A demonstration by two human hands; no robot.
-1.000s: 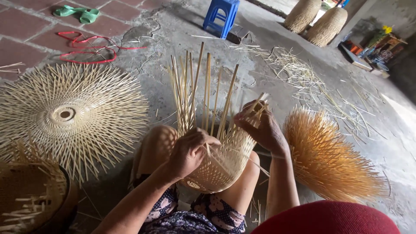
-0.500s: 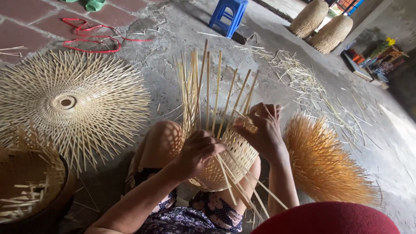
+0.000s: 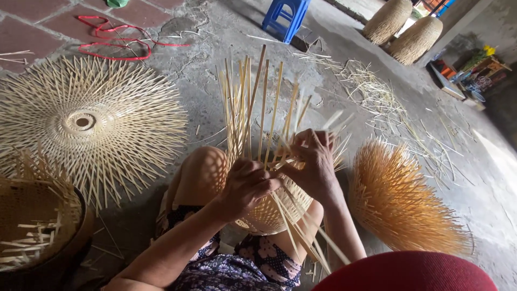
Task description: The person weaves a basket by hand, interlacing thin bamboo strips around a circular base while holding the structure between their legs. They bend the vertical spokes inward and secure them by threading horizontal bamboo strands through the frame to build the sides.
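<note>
A half-woven bamboo basket [image 3: 272, 207] rests between my knees, with many pale bamboo strips [image 3: 253, 108] standing up from its rim. My left hand [image 3: 247, 186] is closed on the basket's woven edge, near the base of the strips. My right hand [image 3: 312, 161] grips a few strips at the rim and bends them across. Several loose strip ends [image 3: 301, 237] trail down toward my lap.
A flat round woven bamboo disc [image 3: 86, 124] lies on the floor at left. A brown basket with offcuts [image 3: 37, 226] sits lower left, an orange-brown spiky woven piece [image 3: 404, 205] at right. Further off are a blue stool [image 3: 285, 16], red cord [image 3: 116, 40], scattered strips [image 3: 388, 91] and two tall baskets [image 3: 404, 29].
Both hands have turned the basket and shifted along its rim; my right hand has moved up and bent strips across, and loose strip ends now hang toward my lap.
</note>
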